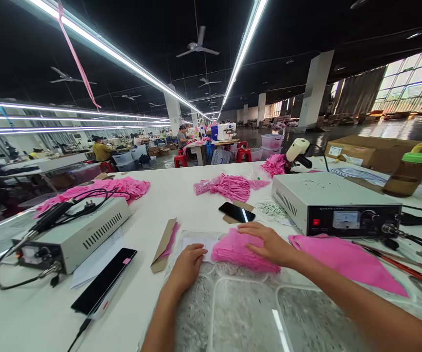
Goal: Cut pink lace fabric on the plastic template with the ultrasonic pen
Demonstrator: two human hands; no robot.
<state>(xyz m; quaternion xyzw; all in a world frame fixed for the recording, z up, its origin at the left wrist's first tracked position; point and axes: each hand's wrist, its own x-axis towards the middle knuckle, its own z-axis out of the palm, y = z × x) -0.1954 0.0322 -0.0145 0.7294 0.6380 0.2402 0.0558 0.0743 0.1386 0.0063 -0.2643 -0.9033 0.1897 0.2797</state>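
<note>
A stack of pink fabric pieces (238,250) lies on a clear plastic tray with rounded compartments (242,305), in front of me. My right hand (265,243) rests over the right part of this stack, its fingers apart and stretched to the left. Just left of the stack, my left hand (188,266) lies with bent fingers on a white sheet (208,244), holding nothing that I can see. Its fingertips point toward the pink pieces. A larger pink piece (350,261) is spread out right of my right forearm.
Grey power units stand at left (75,234) and right (335,205). Phones lie at left (104,281) and centre (237,213). Farther back are pink strips (229,186) and a pink heap (97,193). Scissors (397,261) and a bottle (411,173) are at right.
</note>
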